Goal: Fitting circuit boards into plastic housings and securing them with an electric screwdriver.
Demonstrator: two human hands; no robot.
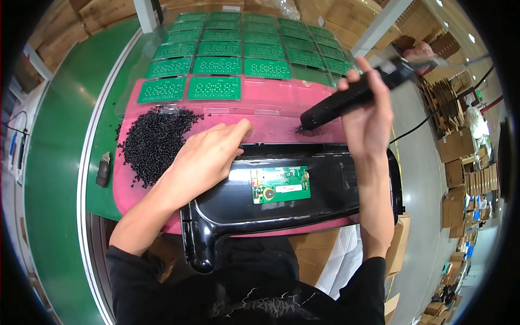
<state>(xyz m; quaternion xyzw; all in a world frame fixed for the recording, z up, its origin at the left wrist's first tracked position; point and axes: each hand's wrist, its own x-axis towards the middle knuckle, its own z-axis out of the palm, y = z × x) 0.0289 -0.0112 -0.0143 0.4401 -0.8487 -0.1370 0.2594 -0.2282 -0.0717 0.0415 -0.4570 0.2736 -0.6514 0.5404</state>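
Observation:
A long black plastic housing (216, 203) lies in front of me, hollow side up, with a green circuit board (281, 184) set in its middle. My left hand (211, 154) is over the housing's far left edge, fingers curled together; whatever they hold is hidden. Raised above the housing's right part, my right hand (371, 116) is wrapped round a black electric screwdriver (341, 103). The tool slants from the pink mat up to the right, and its far end is blurred. Beside my left forearm, small black screws (154, 143) form a heap on the pink mat (271, 119).
Green circuit boards (216, 65) lie in rows in clear trays beyond the mat. A small dark lump (103, 170) sits on the green table (100, 201) at left. A black cable (433, 115) hangs at right. Cardboard boxes (455, 145) stand on the floor.

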